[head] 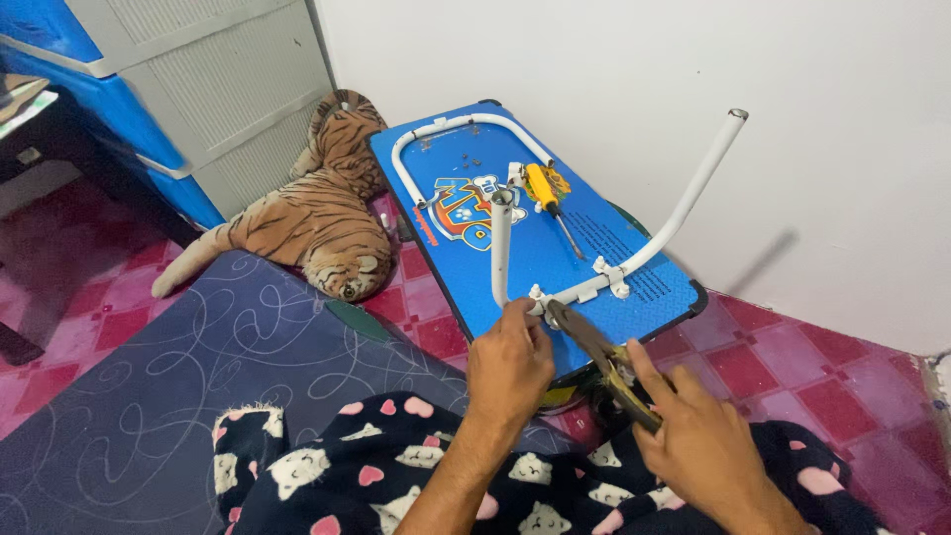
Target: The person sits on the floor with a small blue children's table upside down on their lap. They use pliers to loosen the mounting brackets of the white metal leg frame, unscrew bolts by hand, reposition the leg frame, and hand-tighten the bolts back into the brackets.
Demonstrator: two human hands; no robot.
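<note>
A blue folding table top [654, 282] lies upside down on the floor. One white tube leg [684, 198] stands raised from its near end; a second white leg [436, 129] lies folded flat at the far end. My left hand [507, 365] grips the base of the raised leg by its white bracket [606, 272]. My right hand [698, 441] holds pliers [594, 352] whose jaws meet the leg's base beside my left hand. A yellow-handled screwdriver [547, 195] rests on the blue surface. A few small dark screws [466, 159] lie near the far leg.
A plush tiger [322, 213] lies left of the table against a grey and blue cabinet [208, 79]. A dark blue mat [198, 357] covers the floor at the left. My legs in heart-and-cat print fabric [396, 476] fill the bottom. A white wall [614, 50] stands behind.
</note>
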